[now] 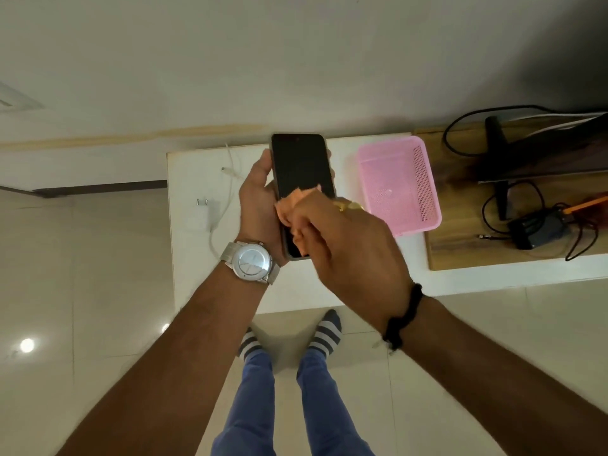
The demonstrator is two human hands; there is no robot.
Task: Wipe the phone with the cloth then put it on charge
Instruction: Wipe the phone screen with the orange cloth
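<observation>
Phone, screen up, was gripped by its edges in the left hand above the table, steadied so the right hand, pinching the cloth, could rub its lower screen; charger lay unused near.

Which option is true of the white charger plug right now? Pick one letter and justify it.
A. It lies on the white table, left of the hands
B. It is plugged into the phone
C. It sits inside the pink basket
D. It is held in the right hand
A: the charger plug lies on the white table, its cable trailing beside it, unconnected to the phone, left of both hands.
</observation>
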